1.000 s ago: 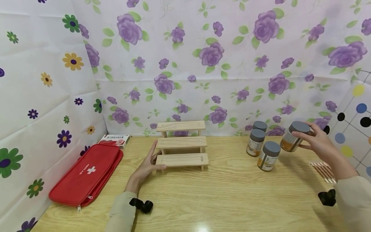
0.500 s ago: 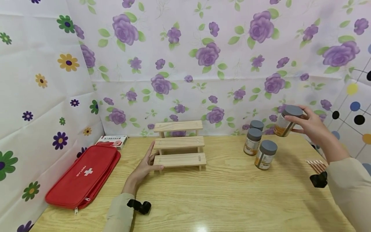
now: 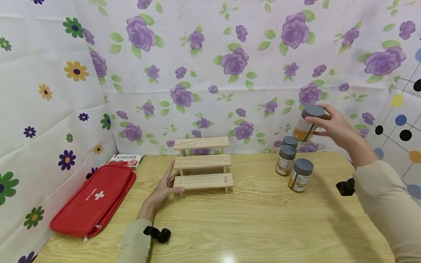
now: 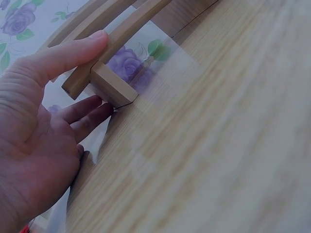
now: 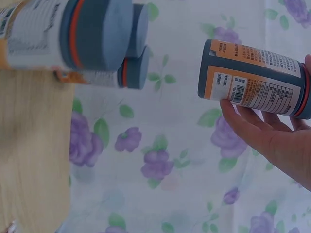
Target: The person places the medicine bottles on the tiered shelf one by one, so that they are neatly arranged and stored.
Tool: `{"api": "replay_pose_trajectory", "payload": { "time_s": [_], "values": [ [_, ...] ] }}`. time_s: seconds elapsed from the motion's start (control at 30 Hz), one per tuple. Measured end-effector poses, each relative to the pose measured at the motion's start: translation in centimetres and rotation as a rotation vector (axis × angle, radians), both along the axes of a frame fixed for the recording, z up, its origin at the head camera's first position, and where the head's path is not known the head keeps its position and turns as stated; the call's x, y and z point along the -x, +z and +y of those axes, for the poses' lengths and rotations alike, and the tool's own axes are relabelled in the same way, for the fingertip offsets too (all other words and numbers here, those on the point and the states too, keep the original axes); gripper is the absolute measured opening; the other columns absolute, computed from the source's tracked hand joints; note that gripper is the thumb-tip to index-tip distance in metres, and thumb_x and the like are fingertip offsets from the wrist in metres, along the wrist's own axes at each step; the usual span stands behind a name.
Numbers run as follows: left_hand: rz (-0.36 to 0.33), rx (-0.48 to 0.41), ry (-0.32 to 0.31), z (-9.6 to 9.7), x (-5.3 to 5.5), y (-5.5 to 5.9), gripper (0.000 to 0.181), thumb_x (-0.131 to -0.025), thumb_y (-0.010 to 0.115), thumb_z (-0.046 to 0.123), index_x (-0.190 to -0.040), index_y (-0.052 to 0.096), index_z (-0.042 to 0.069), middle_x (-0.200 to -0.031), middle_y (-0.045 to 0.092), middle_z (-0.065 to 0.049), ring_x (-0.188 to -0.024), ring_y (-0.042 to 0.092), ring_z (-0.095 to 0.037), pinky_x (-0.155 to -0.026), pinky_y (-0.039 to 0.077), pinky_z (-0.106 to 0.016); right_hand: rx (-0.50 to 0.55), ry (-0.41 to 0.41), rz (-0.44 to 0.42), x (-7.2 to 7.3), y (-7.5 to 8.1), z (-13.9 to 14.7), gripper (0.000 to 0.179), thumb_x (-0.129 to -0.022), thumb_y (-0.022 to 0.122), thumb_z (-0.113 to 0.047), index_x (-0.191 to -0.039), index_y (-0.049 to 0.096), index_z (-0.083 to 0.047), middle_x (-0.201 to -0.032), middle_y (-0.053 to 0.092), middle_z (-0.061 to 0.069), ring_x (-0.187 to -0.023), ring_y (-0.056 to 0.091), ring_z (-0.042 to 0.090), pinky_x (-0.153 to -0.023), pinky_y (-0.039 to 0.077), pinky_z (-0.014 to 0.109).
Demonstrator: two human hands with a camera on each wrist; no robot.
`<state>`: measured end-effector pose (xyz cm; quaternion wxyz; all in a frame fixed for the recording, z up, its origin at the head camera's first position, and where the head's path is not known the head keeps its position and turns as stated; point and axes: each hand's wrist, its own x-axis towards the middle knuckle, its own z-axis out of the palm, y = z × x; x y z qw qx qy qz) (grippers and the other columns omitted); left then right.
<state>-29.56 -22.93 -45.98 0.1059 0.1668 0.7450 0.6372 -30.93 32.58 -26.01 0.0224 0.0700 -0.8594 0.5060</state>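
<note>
My right hand [image 3: 338, 128] holds a grey-lidded jar [image 3: 305, 126] in the air, thumb on the near side, over the standing jars at the table's right. The right wrist view shows the label of this held jar [image 5: 252, 80], with fingers [image 5: 262, 127] round it. Below it stand a rear jar [image 3: 290, 141], partly hidden, a middle jar [image 3: 285, 160] and a front jar [image 3: 300, 175]. My left hand [image 3: 162, 191] grips the left end of a three-step wooden stand [image 3: 203, 181]. In the left wrist view its thumb [image 4: 73, 56] lies on the lowest board, other fingers beside the leg.
A red first-aid pouch [image 3: 95, 201] lies on the left of the wooden table [image 3: 250, 223]. Behind the pouch is a small white and red box [image 3: 127, 160]. Flowered cloth [image 3: 197, 73] hangs at the back and along the left side.
My right hand has raised the jar off the table's right side and carried it up and left, above the standing jars. My left hand stays at the stand.
</note>
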Motion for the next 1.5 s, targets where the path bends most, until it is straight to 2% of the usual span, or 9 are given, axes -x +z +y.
{"api": "replay_pose_trajectory", "payload": {
  "time_s": [0.1, 0.23, 0.33, 0.53, 0.77, 1.07, 1.5],
  "values": [
    [0.003, 0.002, 0.002, 0.0, 0.0, 0.0, 0.111, -0.087, 0.072, 0.007, -0.152, -0.006, 0.05, -0.165, 0.0, -0.018, -0.152, -0.001, -0.039, -0.12, 0.002, -0.062, 0.038, 0.017, 0.004, 0.4, 0.7, -1.5, 0.076, -0.097, 0.056, -0.044, -0.156, 0.012, -0.026, -0.139, 0.04, 0.0, -0.142, 0.031, 0.035, -0.108, 0.041, 0.058],
    [0.008, -0.013, -0.008, 0.1, -0.1, 0.0, 0.111, -0.087, 0.071, 0.005, -0.153, -0.007, 0.049, -0.165, -0.001, -0.019, -0.152, -0.002, -0.039, -0.12, 0.001, -0.062, 0.061, 0.046, 0.008, 1.0, 1.5, -3.4, 0.079, -0.097, 0.058, -0.04, -0.157, 0.011, -0.021, -0.152, 0.031, 0.015, -0.145, 0.029, 0.038, -0.109, 0.038, 0.06],
    [0.007, -0.021, -0.015, 0.2, 0.0, 0.0, 0.111, -0.087, 0.071, 0.004, -0.153, -0.007, 0.049, -0.165, -0.001, -0.019, -0.153, -0.002, -0.038, -0.12, 0.0, -0.061, 0.067, 0.068, 0.014, 1.2, 2.0, -4.9, 0.078, -0.097, 0.058, -0.038, -0.157, 0.012, -0.02, -0.154, 0.028, 0.019, -0.145, 0.03, 0.038, -0.109, 0.038, 0.061],
    [0.005, -0.02, -0.018, 0.3, 0.1, 0.1, 0.11, -0.087, 0.071, 0.005, -0.152, -0.006, 0.05, -0.164, 0.004, -0.02, -0.153, -0.002, -0.038, -0.12, 0.002, -0.062, 0.102, 0.101, 0.021, 1.5, 2.9, -7.7, 0.07, -0.095, 0.061, -0.038, -0.151, 0.021, -0.021, -0.152, 0.032, 0.02, -0.144, 0.031, 0.037, -0.11, 0.036, 0.062],
    [0.017, -0.012, -0.003, -0.1, 0.0, -0.1, 0.11, -0.087, 0.072, 0.006, -0.152, -0.005, 0.05, -0.164, 0.002, -0.02, -0.153, 0.0, -0.038, -0.12, 0.001, -0.061, 0.117, 0.156, 0.018, 2.6, 3.5, -11.2, 0.073, -0.095, 0.063, -0.033, -0.152, 0.021, -0.018, -0.152, 0.035, 0.022, -0.143, 0.033, 0.038, -0.109, 0.037, 0.062],
    [0.03, -0.01, -0.004, -0.2, -0.1, -0.3, 0.111, -0.087, 0.071, 0.005, -0.153, -0.007, 0.047, -0.165, -0.001, -0.018, -0.152, 0.001, -0.039, -0.12, 0.002, -0.061, 0.115, 0.176, 0.002, 4.2, 4.8, -16.1, 0.072, -0.094, 0.063, -0.027, -0.153, 0.023, -0.015, -0.151, 0.038, 0.021, -0.14, 0.039, 0.037, -0.107, 0.041, 0.059],
    [0.016, -0.014, 0.004, -0.2, -0.1, -0.3, 0.11, -0.087, 0.072, 0.006, -0.153, -0.005, 0.05, -0.164, 0.005, -0.02, -0.152, 0.001, -0.038, -0.12, 0.003, -0.061, 0.128, 0.262, -0.027, 4.5, 5.1, -23.2, 0.066, -0.094, 0.063, -0.025, -0.15, 0.029, -0.015, -0.148, 0.043, 0.02, -0.137, 0.044, 0.037, -0.105, 0.043, 0.06]
  ]
}}
